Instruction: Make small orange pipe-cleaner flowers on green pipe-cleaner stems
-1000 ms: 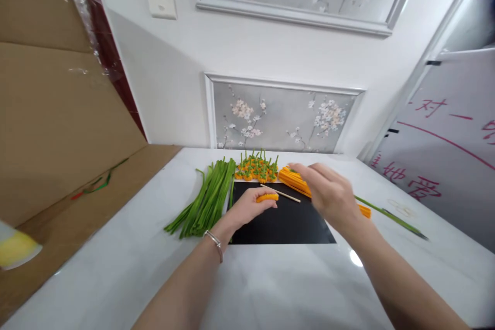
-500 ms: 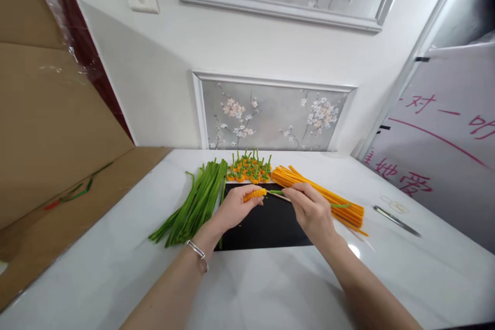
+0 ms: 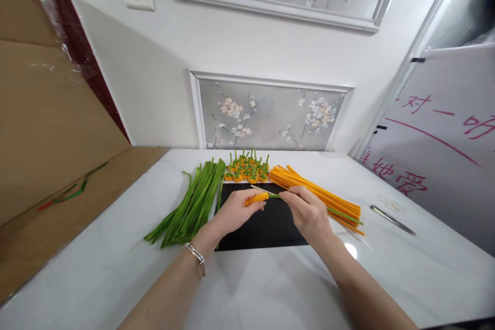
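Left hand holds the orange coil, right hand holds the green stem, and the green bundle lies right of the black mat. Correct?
Not quite: the head view shows the green bundle left of the black mat. The rest stands.

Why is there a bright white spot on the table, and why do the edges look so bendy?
Head view: the spot beside the right arm looks like lamp glare on the shiny table. Head view: outer parts look stretched, probably by a wide lens; the top right corner is dark.
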### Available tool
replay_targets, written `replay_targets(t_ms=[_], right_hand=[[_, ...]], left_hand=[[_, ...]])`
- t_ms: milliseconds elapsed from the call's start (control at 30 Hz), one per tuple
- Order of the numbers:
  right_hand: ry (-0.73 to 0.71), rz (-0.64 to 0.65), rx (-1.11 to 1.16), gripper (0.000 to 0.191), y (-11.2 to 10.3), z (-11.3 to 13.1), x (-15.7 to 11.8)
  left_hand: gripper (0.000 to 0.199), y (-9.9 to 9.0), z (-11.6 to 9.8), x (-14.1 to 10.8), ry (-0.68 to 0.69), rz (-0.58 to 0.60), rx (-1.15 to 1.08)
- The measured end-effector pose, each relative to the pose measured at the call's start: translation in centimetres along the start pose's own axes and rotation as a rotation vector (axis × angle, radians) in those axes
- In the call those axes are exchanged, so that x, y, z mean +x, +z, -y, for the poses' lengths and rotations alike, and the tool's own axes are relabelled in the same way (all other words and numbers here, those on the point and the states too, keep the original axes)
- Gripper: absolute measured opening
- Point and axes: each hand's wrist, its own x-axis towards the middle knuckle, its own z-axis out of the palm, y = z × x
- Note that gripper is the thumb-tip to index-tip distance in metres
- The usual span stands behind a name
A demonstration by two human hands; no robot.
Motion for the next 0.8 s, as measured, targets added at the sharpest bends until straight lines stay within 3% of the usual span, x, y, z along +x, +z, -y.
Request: replay_targets(t_ms=[267,400,567,800], right_hand=[[-0.097,0.037,-0.04,0.023,-0.1,0.4,0.1],[-0.015,0.066,0.106,0.016,0.2,0.3,-0.1],[0.085,0.076,0.289,0.015,0.7,0.7,-0.2],[0.109,0.058,0.299,0.016,0.9,0.7,-0.1]], left_hand=[[0.022,0.0,-0.4,-0.1,-0.046,-0.027,0.028],[0.01,0.2,-0.5,-0.1,-0.007,-0.08,0.027],[0.012,1.1,-0.2,0.1,0.036,-0.118,-0.031],[0.018,1.4,0.1,0.3,0.004,-0.117,-0.12]])
